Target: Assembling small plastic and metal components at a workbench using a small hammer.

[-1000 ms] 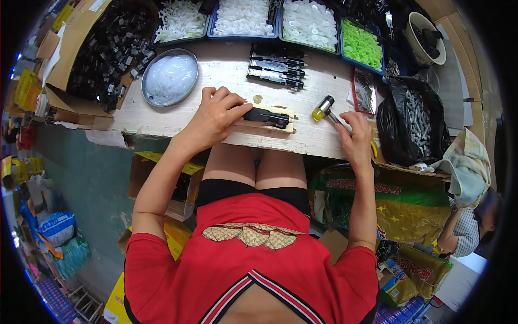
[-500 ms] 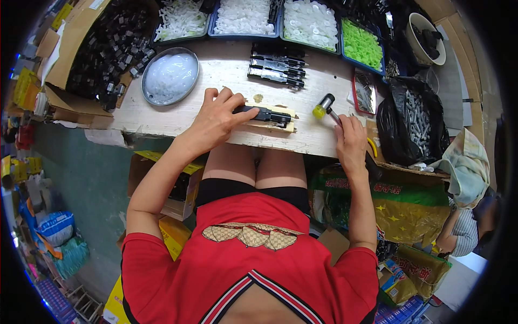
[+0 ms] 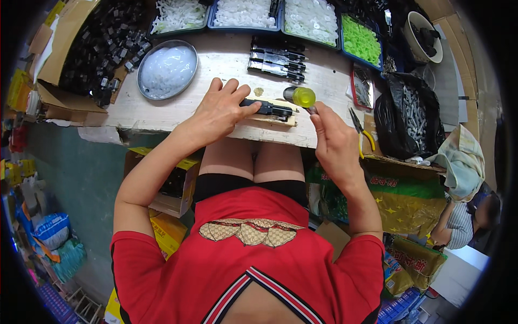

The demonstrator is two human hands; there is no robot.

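My left hand (image 3: 218, 112) holds the left end of a slim black assembly (image 3: 276, 110), its thumb pressing on top and its other fingers bent beyond. The piece lies in a pale wooden block (image 3: 290, 122) at the bench's front edge. In my right hand (image 3: 337, 141) is a small mallet (image 3: 303, 97) with a clear yellow face and a dark head. The mallet's head is raised just above and to the right of the block; most of its handle is hidden by my fingers. Beyond the block, several similar black assemblies (image 3: 277, 62) lie in a stack of rows.
A metal bowl (image 3: 141, 89) of translucent grease sits left, beside a carton (image 3: 54, 89) of black parts. Trays of white and green (image 3: 360, 44) pieces line the back. Yellow-handled pliers (image 3: 369, 139), a red-rimmed box (image 3: 356, 102) and a black bag (image 3: 389, 121) of metal parts are right.
My right hand has moved left and lifted the mallet toward the black assembly, its yellow face turned up. The pliers now show fully. My left hand stays on the assembly.
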